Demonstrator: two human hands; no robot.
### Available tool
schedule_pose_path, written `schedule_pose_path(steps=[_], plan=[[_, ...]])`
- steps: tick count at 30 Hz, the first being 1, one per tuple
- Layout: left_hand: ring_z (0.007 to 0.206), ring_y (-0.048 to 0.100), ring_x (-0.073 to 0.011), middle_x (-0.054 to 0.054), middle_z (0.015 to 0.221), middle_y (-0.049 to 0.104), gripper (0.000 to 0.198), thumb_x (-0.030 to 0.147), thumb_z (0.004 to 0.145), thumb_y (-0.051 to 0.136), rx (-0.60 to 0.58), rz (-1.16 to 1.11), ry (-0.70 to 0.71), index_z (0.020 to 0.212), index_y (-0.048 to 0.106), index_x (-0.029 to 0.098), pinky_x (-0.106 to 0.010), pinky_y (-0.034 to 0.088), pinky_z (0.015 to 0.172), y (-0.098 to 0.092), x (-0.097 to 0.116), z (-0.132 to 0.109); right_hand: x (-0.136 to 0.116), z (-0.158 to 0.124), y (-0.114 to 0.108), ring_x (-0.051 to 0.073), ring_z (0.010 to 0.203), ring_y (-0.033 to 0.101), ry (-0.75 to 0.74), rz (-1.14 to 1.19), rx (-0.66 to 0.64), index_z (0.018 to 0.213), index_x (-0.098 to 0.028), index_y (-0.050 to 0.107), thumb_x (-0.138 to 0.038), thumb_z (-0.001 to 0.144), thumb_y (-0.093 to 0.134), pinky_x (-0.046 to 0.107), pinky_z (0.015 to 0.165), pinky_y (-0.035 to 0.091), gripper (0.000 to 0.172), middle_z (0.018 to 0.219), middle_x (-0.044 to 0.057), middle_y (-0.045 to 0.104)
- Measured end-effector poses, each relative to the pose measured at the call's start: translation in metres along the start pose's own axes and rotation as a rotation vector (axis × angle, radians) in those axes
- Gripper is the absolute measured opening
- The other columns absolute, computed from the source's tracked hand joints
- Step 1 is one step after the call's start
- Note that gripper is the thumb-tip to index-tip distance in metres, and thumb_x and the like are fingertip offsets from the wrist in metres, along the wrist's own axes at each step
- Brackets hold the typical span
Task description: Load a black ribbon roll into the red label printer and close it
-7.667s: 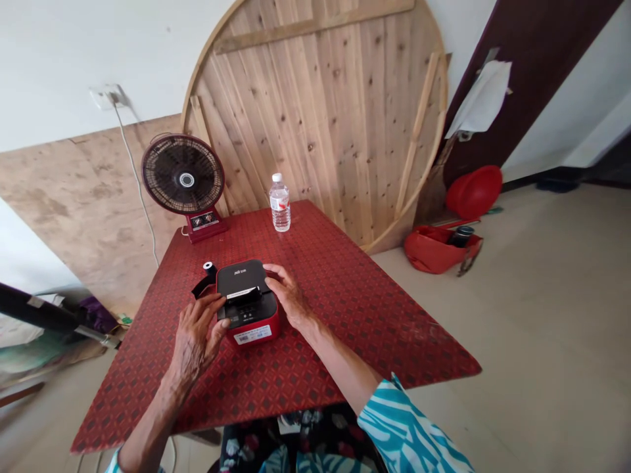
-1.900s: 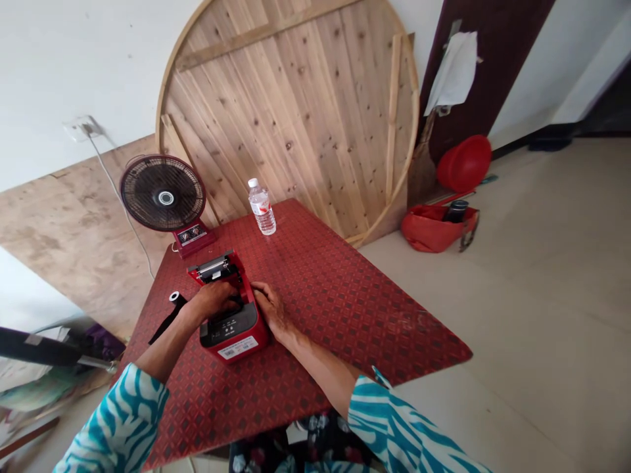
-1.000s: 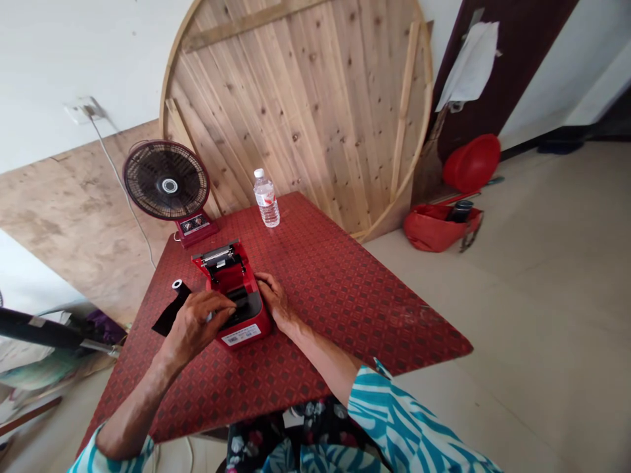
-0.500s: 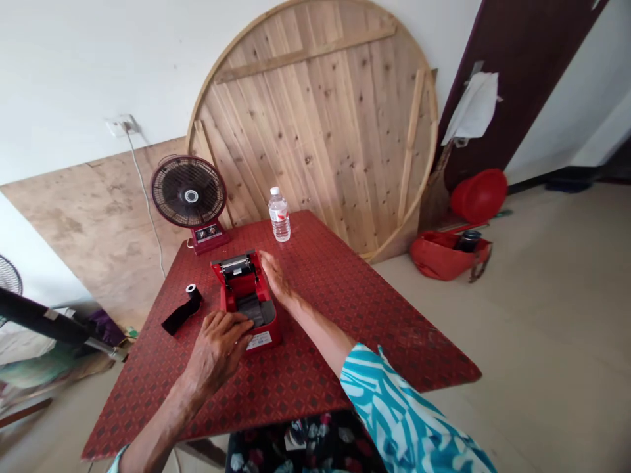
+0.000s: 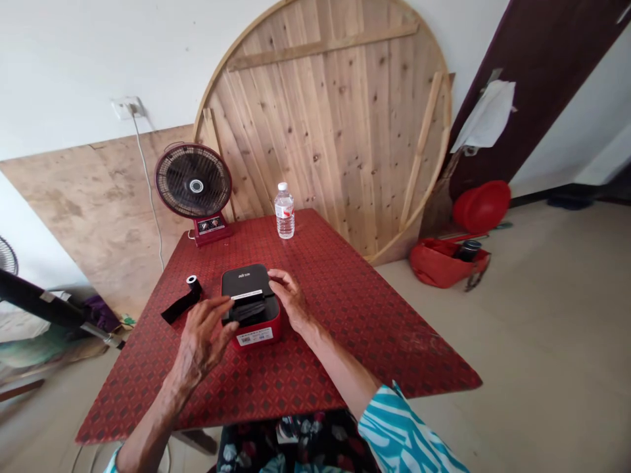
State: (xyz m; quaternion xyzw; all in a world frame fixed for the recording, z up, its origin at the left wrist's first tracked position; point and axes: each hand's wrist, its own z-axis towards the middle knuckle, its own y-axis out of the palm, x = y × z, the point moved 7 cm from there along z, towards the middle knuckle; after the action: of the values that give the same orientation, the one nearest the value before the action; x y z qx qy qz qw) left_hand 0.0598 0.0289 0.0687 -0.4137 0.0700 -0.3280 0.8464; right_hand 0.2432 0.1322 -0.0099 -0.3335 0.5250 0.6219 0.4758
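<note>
A small red and black printer [image 5: 251, 309] sits on the red patterned table [image 5: 365, 328], its black lid lowered and a label on its near side. Dark material shows in the slot in front of the lid. My left hand [image 5: 204, 332] is at the printer's left side, fingers apart and holding nothing. On the right, my right hand [image 5: 290, 295] rests its fingertips at the lid's edge, fingers spread. Left of the printer lies a small roll [image 5: 192, 284] with a black strip trailing from it.
A red fan [image 5: 197, 187] and a water bottle [image 5: 284, 211] stand at the table's back. Behind them leans a round wooden board [image 5: 325, 125]. On the floor at right are a red bag [image 5: 436, 263] and a red basin [image 5: 482, 205].
The printer's lid has swung down from upright. My left hand has drawn slightly left, off the compartment, and its fingers have opened. The view has shifted a little.
</note>
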Motion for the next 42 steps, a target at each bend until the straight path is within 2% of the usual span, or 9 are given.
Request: schedule_pose_path(steps=[4, 10, 13, 15, 18, 22, 27, 31, 42], plan=[[0.114, 0.057, -0.0265, -0.012, 0.127, 0.061, 0.039, 0.044, 0.096, 0.044, -0.016, 0.049, -0.07, 0.123, 0.058, 0.021, -0.042, 0.044, 0.094, 0.006, -0.021, -0.003, 0.006, 0.001, 0.002, 0.021, 0.1, 0.063, 0.074, 0.064, 0.0, 0.101, -0.025, 0.065, -0.034, 0.071, 0.066, 0.037, 0.094, 0.046, 0.031, 0.105, 0.001, 0.07], [0.113, 0.058, -0.0265, -0.013, 0.124, 0.064, 0.041, 0.045, 0.097, 0.04, -0.011, 0.034, -0.079, 0.12, 0.062, 0.02, -0.042, 0.042, 0.097, 0.014, -0.025, -0.011, 0.003, -0.001, -0.001, 0.02, 0.104, 0.061, 0.051, 0.011, -0.048, 0.105, -0.029, 0.066, -0.032, 0.075, 0.063, 0.036, 0.095, 0.045, 0.03, 0.109, -0.001, 0.07], [0.116, 0.057, -0.0266, -0.012, 0.127, 0.063, 0.041, 0.046, 0.096, 0.042, -0.019, -0.101, -0.155, 0.12, 0.064, 0.02, -0.044, 0.04, 0.101, 0.017, -0.03, -0.014, 0.008, -0.003, -0.002, 0.021, 0.104, 0.061, 0.045, 0.011, -0.045, 0.107, -0.029, 0.066, -0.034, 0.077, 0.063, 0.036, 0.095, 0.045, 0.031, 0.11, -0.001, 0.07], [0.122, 0.054, -0.0258, -0.011, 0.132, 0.06, 0.04, 0.046, 0.096, 0.043, -0.012, -0.286, -0.29, 0.119, 0.065, 0.021, -0.043, 0.039, 0.104, 0.02, -0.037, -0.018, 0.016, -0.004, -0.004, 0.022, 0.106, 0.061, 0.05, 0.038, -0.02, 0.109, -0.028, 0.066, -0.04, 0.079, 0.063, 0.036, 0.095, 0.045, 0.032, 0.112, 0.0, 0.07], [0.129, 0.049, -0.0258, -0.007, 0.136, 0.058, 0.04, 0.046, 0.093, 0.049, 0.084, -0.641, -0.603, 0.122, 0.063, 0.023, -0.04, 0.037, 0.109, 0.03, -0.054, -0.029, 0.033, -0.006, -0.007, 0.023, 0.109, 0.06, 0.068, 0.07, 0.015, 0.111, -0.027, 0.066, -0.049, 0.081, 0.059, 0.037, 0.094, 0.045, 0.038, 0.116, 0.001, 0.069], [0.128, 0.05, -0.0298, -0.008, 0.135, 0.059, 0.056, 0.042, 0.08, 0.068, 0.136, -1.051, -0.881, 0.131, 0.055, 0.023, -0.04, 0.039, 0.106, 0.055, -0.063, -0.035, 0.04, -0.008, -0.012, 0.024, 0.108, 0.061, 0.076, 0.025, 0.041, 0.11, -0.027, 0.068, -0.051, 0.081, 0.059, 0.037, 0.092, 0.045, 0.039, 0.114, 0.001, 0.071], [0.122, 0.055, -0.0318, -0.009, 0.132, 0.061, 0.066, 0.029, 0.066, 0.076, 0.114, -1.305, -0.951, 0.128, 0.058, 0.02, -0.038, 0.045, 0.099, 0.068, -0.063, -0.023, 0.035, -0.01, -0.014, 0.024, 0.103, 0.062, 0.062, -0.008, 0.065, 0.105, -0.026, 0.071, -0.049, 0.08, 0.061, 0.036, 0.087, 0.048, 0.035, 0.108, 0.002, 0.073], [0.115, 0.06, -0.0306, -0.008, 0.125, 0.065, 0.063, 0.026, 0.064, 0.076, 0.091, -1.434, -1.002, 0.124, 0.061, 0.021, -0.035, 0.049, 0.092, 0.072, -0.059, -0.021, 0.038, -0.012, -0.014, 0.024, 0.101, 0.063, 0.064, 0.001, 0.07, 0.106, -0.026, 0.07, -0.049, 0.079, 0.061, 0.035, 0.084, 0.049, 0.036, 0.102, 0.002, 0.074], [0.118, 0.058, -0.0279, -0.005, 0.131, 0.062, 0.059, 0.018, 0.065, 0.072, 0.117, -1.455, -0.981, 0.123, 0.062, 0.024, -0.032, 0.049, 0.091, 0.078, -0.06, -0.024, 0.038, -0.015, -0.011, 0.024, 0.102, 0.062, 0.128, 0.026, 0.082, 0.105, -0.026, 0.068, -0.049, 0.079, 0.06, 0.036, 0.086, 0.047, 0.036, 0.109, 0.002, 0.071]])
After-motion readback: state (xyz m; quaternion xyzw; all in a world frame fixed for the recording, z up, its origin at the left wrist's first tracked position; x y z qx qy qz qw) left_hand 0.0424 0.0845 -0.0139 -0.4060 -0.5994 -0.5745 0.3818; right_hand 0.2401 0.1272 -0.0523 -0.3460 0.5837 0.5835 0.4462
